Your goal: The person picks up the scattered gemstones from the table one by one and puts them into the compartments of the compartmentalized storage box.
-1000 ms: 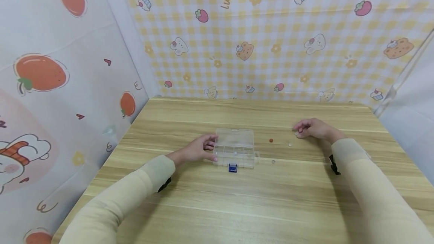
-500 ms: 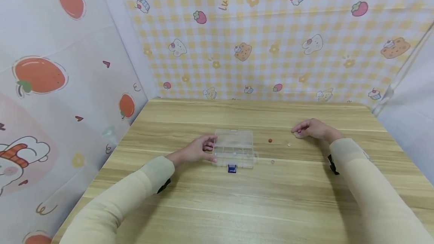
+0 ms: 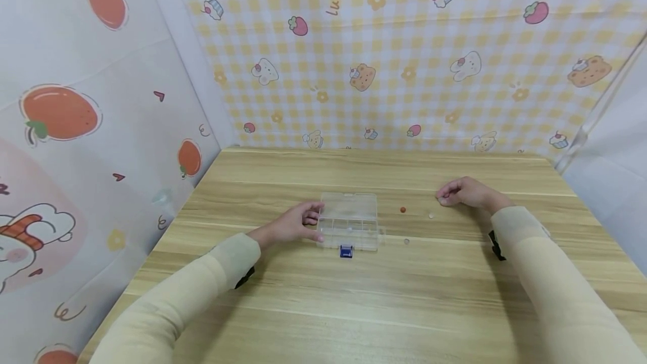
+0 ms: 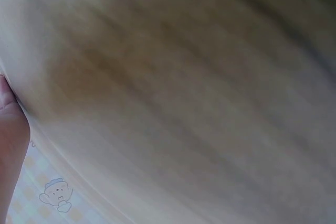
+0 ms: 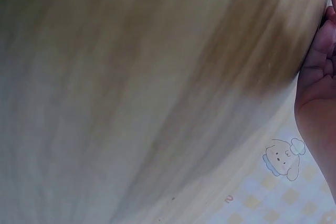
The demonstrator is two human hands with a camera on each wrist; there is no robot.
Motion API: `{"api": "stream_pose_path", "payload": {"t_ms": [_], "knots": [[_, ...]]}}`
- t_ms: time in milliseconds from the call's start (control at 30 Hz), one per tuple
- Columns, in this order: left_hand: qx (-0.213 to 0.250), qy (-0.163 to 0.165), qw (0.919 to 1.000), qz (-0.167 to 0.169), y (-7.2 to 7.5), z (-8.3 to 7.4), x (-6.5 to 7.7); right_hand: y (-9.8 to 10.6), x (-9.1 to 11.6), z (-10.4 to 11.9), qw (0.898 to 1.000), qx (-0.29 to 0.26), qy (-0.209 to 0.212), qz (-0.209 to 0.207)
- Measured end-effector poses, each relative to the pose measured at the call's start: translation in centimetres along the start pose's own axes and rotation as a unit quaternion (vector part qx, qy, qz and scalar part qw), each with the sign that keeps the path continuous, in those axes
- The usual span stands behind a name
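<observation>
A clear plastic compartment box [image 3: 349, 239] lies on the table with its lid folded back and a blue label tab at its front edge. My left hand [image 3: 295, 222] holds it by its left side, thumb at the front corner and fingers at the back. To the right, my right hand [image 3: 467, 191] is low over the table, thumb and fingertips pinching a small whitish piece, mostly hidden by them. Both wrist views catch only the hand's edge: the left hand [image 4: 11, 129] at far left, the right hand [image 5: 317, 90] at far right.
Between box and right hand lie a small reddish-brown bead [image 3: 402, 209], a tiny whitish piece [image 3: 431, 215] and a small clear round piece [image 3: 406, 241]. The wooden table [image 3: 323, 308] meets a patterned cloth [image 3: 394, 72] at the back and another cloth [image 3: 126, 128] at left.
The right fingertips have closed further over the small whitish piece, which showed more plainly before. The left hand and the box stay in place; the head view shifted slightly.
</observation>
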State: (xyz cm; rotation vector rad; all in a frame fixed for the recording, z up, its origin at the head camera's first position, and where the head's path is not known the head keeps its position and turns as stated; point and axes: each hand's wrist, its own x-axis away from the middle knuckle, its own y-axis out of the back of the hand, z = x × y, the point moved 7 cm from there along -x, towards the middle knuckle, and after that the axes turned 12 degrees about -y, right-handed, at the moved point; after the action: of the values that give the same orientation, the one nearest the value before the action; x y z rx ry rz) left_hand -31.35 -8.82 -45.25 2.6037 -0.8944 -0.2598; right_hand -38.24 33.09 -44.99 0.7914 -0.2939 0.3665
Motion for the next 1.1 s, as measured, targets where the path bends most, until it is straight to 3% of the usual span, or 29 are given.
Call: {"api": "stream_pose_path", "payload": {"t_ms": [700,1100], "knots": [[0.010,0.001,0.9999,0.003,0.0,0.0,0.0,0.3,0.6,0.5,1.000,-0.003,0.012,-0.001],[0.003,-0.008,0.9999,0.007,-0.1,-0.2,0.0,0.2,1.3,1.2,0.998,-0.053,0.013,0.020]]}}
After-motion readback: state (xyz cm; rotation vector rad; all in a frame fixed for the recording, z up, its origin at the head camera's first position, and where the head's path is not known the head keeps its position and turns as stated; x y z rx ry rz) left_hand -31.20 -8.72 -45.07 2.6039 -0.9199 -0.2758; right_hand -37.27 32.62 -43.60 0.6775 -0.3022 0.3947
